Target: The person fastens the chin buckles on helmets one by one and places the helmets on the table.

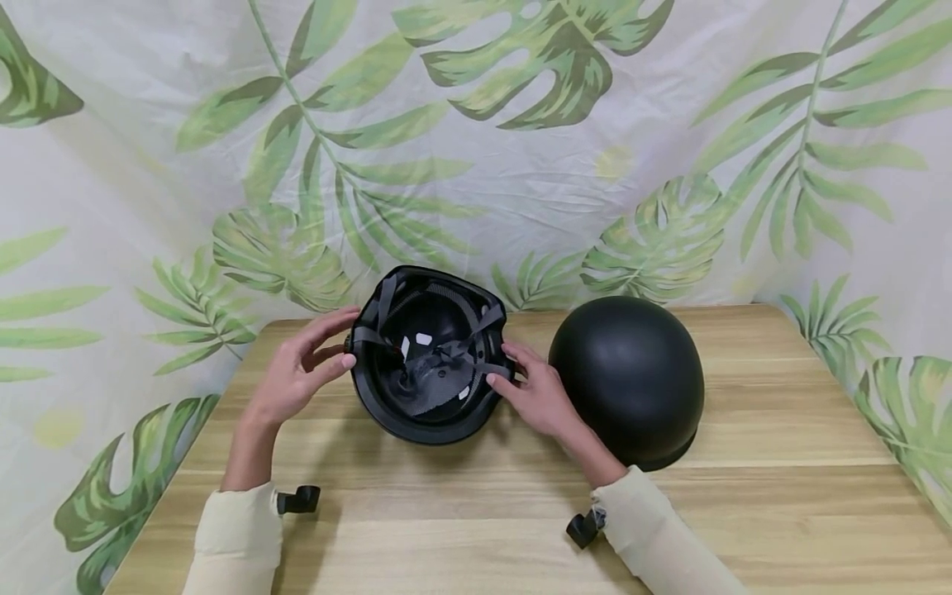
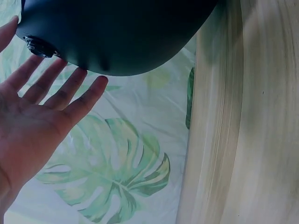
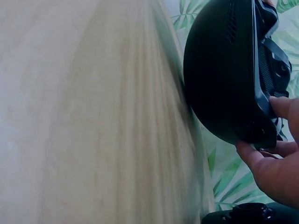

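Note:
A black helmet (image 1: pixel 387 413) is tipped with its inside facing up and toward me, showing grey straps, mesh padding and small white labels. My left hand (image 1: pixel 293 376) touches its left rim. In the left wrist view, the left hand's fingers (image 2: pixel 70 95) are nearly straight, their tips at the shell beside a small round knob (image 2: pixel 39 46). At the right rim, my right hand (image 1: pixel 539 392) pinches the helmet, thumb on the inner edge and fingers on the outside. The right wrist view shows the helmet's smooth shell (image 3: pixel 219 74) from the side, with vent slots.
Another black helmet (image 1: pixel 628 376) sits dome up on the wooden table (image 1: pixel 446 537), close to my right hand. Behind the table hangs a white cloth (image 1: pixel 535 190) printed with green leaves. Each wrist wears a small black camera mount (image 1: pixel 301 499).

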Motion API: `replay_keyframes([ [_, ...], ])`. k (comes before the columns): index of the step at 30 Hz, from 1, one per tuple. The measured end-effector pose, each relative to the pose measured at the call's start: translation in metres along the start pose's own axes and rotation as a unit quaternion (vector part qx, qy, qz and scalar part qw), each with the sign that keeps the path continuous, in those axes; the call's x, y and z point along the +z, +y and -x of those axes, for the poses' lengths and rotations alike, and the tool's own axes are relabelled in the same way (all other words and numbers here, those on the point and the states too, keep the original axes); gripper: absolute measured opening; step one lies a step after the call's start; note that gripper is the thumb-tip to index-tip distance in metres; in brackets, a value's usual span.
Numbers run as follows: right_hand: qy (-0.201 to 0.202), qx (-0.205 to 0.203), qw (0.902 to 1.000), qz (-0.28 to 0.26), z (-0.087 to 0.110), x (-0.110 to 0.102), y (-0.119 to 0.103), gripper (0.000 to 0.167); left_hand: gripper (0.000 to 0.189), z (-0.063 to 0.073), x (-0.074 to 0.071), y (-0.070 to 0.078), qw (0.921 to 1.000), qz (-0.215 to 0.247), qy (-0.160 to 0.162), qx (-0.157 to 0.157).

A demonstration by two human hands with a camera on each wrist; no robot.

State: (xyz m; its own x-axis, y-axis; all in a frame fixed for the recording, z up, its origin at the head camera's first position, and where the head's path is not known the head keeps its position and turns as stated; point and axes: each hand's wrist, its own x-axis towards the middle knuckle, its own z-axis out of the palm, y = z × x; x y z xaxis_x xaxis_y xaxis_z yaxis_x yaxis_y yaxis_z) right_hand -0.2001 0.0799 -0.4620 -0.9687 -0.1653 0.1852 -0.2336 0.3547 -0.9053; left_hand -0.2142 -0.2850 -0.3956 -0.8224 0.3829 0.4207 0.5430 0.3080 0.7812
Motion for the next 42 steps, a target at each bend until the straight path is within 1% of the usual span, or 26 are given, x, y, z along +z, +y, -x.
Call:
replay_keyframes([
  [2,0.01,0.0,0.9999,0.0,0.0,0.003,0.002,0.059,0.058,-0.001,0.002,-0.001,0.9999,0.012,0.004,-0.001],
  [5,0.049,-0.009,0.9988,0.001,0.002,0.007,0.001,0.053,0.058,-0.001,0.003,-0.001,0.9997,0.02,0.008,-0.007],
  [9,0.105,-0.026,0.9939,0.02,0.006,0.011,-0.002,0.038,0.058,-0.001,0.003,-0.001,0.9998,0.01,0.009,-0.016],
  [11,0.122,-0.031,0.9915,0.033,0.007,0.012,-0.003,0.032,0.058,-0.001,0.003,0.0,0.9997,0.003,0.008,-0.021],
  [13,0.13,-0.033,0.9902,0.04,0.008,0.012,-0.004,0.028,0.058,-0.001,0.003,0.001,0.9996,-0.003,0.009,-0.026],
  [15,0.124,-0.029,0.9912,0.038,0.008,0.013,-0.004,0.03,0.058,0.0,0.003,0.004,0.9993,-0.015,0.013,-0.031],
  [17,0.108,-0.02,0.9934,0.032,0.007,0.013,-0.004,0.032,0.057,-0.001,0.004,0.007,0.9988,-0.027,0.022,-0.034],
  [20,0.075,-0.005,0.997,0.019,0.006,0.014,-0.005,0.037,0.057,-0.002,0.005,0.011,0.9978,-0.047,0.036,-0.03],
  [22,0.058,0.002,0.9982,0.012,0.006,0.014,-0.005,0.037,0.056,-0.004,0.006,0.013,0.9977,-0.05,0.041,-0.02],
  [24,0.048,0.005,0.9988,0.01,0.006,0.014,-0.005,0.038,0.056,-0.005,0.006,0.014,0.9981,-0.046,0.041,-0.007],
  [27,0.042,0.013,0.9989,0.014,0.004,0.013,-0.004,0.04,0.057,-0.008,0.007,0.014,0.9988,-0.035,0.031,0.013],
  [29,0.041,0.019,0.9988,0.018,0.003,0.012,-0.004,0.041,0.058,-0.009,0.008,0.013,0.9992,-0.028,0.023,0.019],
  [32,0.04,0.026,0.9986,0.021,-0.001,0.01,-0.005,0.043,0.06,-0.01,0.009,0.011,0.9995,-0.023,0.014,0.017],
  [34,0.038,0.03,0.9986,0.023,-0.003,0.01,-0.005,0.044,0.061,-0.011,0.01,0.01,0.9996,-0.02,0.013,0.011],
  [37,0.031,0.041,0.9981,0.033,-0.006,0.013,-0.005,0.046,0.062,-0.011,0.012,0.008,0.9997,-0.017,0.018,0.002],
  [42,0.008,0.076,0.9955,0.057,-0.009,0.018,-0.004,0.051,0.061,-0.013,0.014,0.006,0.9994,-0.017,0.03,-0.001],
])
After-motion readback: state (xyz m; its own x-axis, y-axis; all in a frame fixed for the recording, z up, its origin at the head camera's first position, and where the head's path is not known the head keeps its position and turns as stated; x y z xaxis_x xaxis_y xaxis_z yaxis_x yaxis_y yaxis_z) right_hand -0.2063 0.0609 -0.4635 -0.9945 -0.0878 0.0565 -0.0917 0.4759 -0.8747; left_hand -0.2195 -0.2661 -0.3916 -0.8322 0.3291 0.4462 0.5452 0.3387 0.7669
